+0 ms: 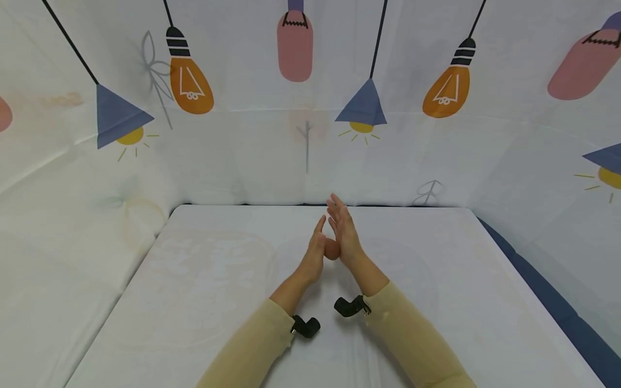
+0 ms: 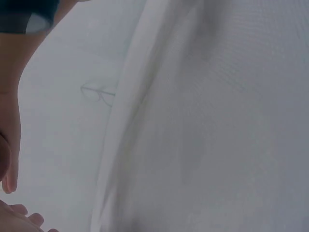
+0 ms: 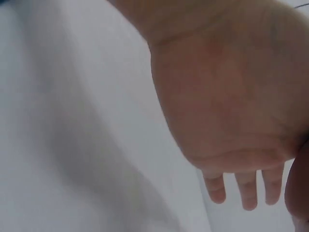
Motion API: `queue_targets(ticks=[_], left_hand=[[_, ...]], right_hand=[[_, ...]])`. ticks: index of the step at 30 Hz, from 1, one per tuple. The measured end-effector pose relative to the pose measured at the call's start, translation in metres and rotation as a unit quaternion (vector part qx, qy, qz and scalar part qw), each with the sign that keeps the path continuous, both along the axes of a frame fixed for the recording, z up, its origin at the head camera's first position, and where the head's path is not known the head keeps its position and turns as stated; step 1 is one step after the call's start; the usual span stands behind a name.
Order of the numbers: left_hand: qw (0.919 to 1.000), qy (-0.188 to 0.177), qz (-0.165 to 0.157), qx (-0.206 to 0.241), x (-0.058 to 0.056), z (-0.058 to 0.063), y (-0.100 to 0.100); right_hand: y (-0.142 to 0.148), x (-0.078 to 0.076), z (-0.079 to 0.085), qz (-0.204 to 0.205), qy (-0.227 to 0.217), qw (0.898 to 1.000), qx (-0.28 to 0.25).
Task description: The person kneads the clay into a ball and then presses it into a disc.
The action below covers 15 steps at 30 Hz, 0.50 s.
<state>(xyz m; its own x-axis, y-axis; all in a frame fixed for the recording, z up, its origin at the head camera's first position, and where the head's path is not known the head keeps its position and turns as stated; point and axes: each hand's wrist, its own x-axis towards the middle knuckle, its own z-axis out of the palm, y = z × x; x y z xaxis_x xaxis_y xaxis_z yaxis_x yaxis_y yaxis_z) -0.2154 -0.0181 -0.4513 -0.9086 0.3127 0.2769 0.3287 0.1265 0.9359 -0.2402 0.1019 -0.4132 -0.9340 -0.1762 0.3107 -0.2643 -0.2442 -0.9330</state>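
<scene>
A small reddish-brown ball [image 1: 332, 249] sits between my two palms, above the white tabletop. My left hand [image 1: 314, 252] lies against its left side with fingers pointing up and away. From the other side my right hand [image 1: 345, 234] presses on it, fingers straight and slightly spread. In the right wrist view the right palm [image 3: 227, 101] fills much of the picture, and the rounded ball [image 3: 296, 191] shows at the right edge. Only a sliver of the ball [image 2: 4, 157] appears in the left wrist view, beside parts of the hands. What the ball is made of, I cannot tell.
Beneath the hands is a white table [image 1: 218, 302] with rounded far corners. A white cloth [image 1: 252, 156] printed with lamps and bulbs hangs behind it. Dark blue fabric [image 1: 548, 291] runs along the right side. Small black cameras [image 1: 306, 326] sit on both wrists.
</scene>
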Motion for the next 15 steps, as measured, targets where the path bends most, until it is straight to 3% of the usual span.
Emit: queue_targets(ticks=[8, 11, 15], left_hand=[[0.9971, -0.038, -0.051, 0.041, 0.006, 0.000, 0.002], [0.9958, -0.036, -0.056, 0.063, 0.006, 0.000, 0.002], [0.9927, -0.024, -0.053, 0.106, 0.004, 0.002, 0.001]], right_hand=[[0.003, -0.012, -0.009, -0.018, 0.029, 0.999, 0.018], [0.001, -0.015, -0.014, -0.006, 0.014, 0.999, 0.040], [-0.003, -0.014, -0.022, 0.029, -0.038, 0.997, 0.063]])
